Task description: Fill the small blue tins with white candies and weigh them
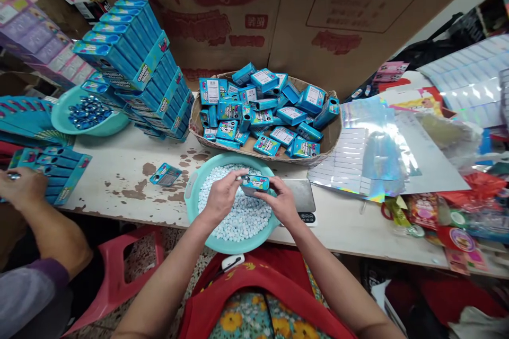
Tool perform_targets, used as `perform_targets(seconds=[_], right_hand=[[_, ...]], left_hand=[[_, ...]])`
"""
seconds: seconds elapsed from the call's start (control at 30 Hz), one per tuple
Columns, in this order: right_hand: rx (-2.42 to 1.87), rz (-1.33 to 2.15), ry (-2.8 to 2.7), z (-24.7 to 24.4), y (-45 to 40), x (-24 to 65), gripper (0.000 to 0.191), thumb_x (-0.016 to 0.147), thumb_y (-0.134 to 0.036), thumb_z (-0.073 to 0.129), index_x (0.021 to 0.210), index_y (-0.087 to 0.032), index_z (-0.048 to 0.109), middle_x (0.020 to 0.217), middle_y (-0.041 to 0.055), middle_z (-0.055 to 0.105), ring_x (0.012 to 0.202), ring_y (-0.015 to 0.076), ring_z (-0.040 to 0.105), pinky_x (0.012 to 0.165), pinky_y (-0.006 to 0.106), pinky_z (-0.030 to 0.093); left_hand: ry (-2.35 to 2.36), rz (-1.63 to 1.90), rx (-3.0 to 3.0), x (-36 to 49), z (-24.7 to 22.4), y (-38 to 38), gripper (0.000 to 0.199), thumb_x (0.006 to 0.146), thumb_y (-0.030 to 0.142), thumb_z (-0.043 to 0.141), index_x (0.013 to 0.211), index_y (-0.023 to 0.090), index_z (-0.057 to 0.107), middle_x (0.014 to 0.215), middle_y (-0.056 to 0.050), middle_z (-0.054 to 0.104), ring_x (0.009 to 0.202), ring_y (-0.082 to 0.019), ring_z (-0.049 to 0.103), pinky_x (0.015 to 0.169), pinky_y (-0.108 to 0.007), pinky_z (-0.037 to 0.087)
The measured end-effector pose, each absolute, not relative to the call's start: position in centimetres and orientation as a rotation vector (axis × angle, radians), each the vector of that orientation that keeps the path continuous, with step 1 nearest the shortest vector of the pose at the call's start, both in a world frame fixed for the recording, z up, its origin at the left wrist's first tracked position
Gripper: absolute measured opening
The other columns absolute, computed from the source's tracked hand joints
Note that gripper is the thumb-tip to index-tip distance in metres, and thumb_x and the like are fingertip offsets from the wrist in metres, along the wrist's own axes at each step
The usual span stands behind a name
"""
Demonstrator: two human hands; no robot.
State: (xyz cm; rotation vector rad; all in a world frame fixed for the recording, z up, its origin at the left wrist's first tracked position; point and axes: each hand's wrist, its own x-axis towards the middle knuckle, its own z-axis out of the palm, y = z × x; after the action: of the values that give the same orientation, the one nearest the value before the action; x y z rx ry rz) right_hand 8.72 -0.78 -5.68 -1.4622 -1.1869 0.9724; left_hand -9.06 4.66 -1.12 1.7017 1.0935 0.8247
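Observation:
Over a turquoise basin (222,248) of small white candies (246,222), both my hands meet at a small blue candy box (258,183). My right hand (283,202) grips its right end between thumb and fingers. At the box's left end, the fingers of my left hand (221,197) are pinched together against it; whether a small piece is between them I cannot tell. A similar blue box (165,175) lies on the table left of the basin. Behind the basin, a cut-down cardboard box (330,145) holds many more blue boxes (292,115).
A small scale (298,194) sits right of the basin. Stacked display trays of blue boxes (147,74) rise at left, beside a bowl (66,122) of shiny blue pieces. A co-worker's hand (24,186) is by another tray. Plastic sheets (382,148) and packets cover the right side.

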Motion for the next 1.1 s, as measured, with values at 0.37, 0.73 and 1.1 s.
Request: perform_targets(seconds=[0.37, 0.73, 1.1], right_hand=[[-1.38, 0.968, -1.149, -5.5, 0.4, 9.5, 0.036, 0.068, -0.032, 0.078, 0.101, -0.025, 0.066, 0.099, 0.0029, 0.061, 0.094, 0.0207, 0.058, 0.084, 0.034, 0.046], [-1.192, 1.118, -1.404, -3.2, 5.4, 8.3, 0.058, 0.073, -0.036, 0.074, 0.126, -0.027, 0.053, 0.124, 0.0061, 0.059, 0.113, 0.0224, 0.057, 0.099, 0.039, 0.045], [-1.618, 0.457, -1.447, -7.1, 21.8, 11.1, 0.054, 0.071, -0.047, 0.066, 0.115, -0.016, 0.057, 0.115, 0.0136, 0.057, 0.103, 0.0269, 0.055, 0.09, 0.043, 0.045]], left_hand=[[1.277, 0.635, 1.989, -11.9, -0.7, 5.9, 0.053, 0.088, 0.029, 0.051, 0.139, 0.025, 0.038, 0.15, -0.008, 0.029, 0.139, -0.025, 0.025, 0.112, -0.048, 0.027], [1.234, 0.703, 2.123, -13.1, 2.2, 8.3, 0.034, 0.086, 0.028, 0.058, 0.119, 0.023, 0.052, 0.113, -0.006, 0.06, 0.105, -0.02, 0.056, 0.09, -0.033, 0.045], [2.048, 0.914, 1.944, -20.1, -2.7, 11.6, 0.028, 0.08, 0.039, 0.063, 0.099, 0.021, 0.054, 0.097, -0.004, 0.063, 0.082, -0.02, 0.06, 0.075, -0.029, 0.044]])
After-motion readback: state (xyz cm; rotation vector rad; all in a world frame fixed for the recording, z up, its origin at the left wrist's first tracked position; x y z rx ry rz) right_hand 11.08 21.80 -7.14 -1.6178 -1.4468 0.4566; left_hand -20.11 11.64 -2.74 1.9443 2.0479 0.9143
